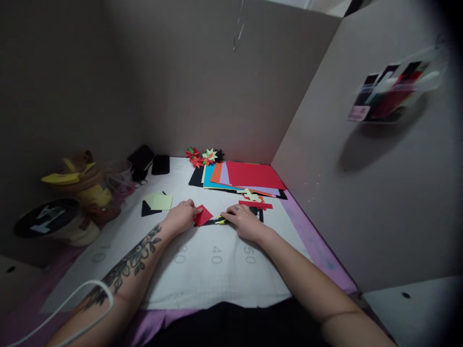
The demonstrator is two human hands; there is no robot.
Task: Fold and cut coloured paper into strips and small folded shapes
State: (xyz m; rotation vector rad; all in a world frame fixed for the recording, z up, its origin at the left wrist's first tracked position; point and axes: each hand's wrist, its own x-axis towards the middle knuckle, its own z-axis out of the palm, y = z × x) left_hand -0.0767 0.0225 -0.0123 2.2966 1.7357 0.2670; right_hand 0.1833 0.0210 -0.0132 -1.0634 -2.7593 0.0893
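Observation:
My left hand point(183, 215) is closed on a small red paper square point(203, 216), thumb on its left edge, just above the white sheet. To the right, my right hand point(244, 221) reaches over a slim black-and-yellow tool that looks like a craft knife point(221, 221), with thumb and fingers on its right end. Part of the tool is hidden by the fingers, and its left end lies near the red square. Dark paper pieces point(261, 214) show behind my right hand. A red paper strip point(255, 205) and pale yellow strips point(251, 195) lie just beyond it.
Pale green and black squares point(159, 201) lie left. Coloured sheets point(256, 174) are stacked at the back, with folded paper stars point(209, 156) behind. A black phone point(160, 165), scissors point(142, 182) and pots point(65, 221) stand or lie left. Grey walls point(217, 86) enclose the table.

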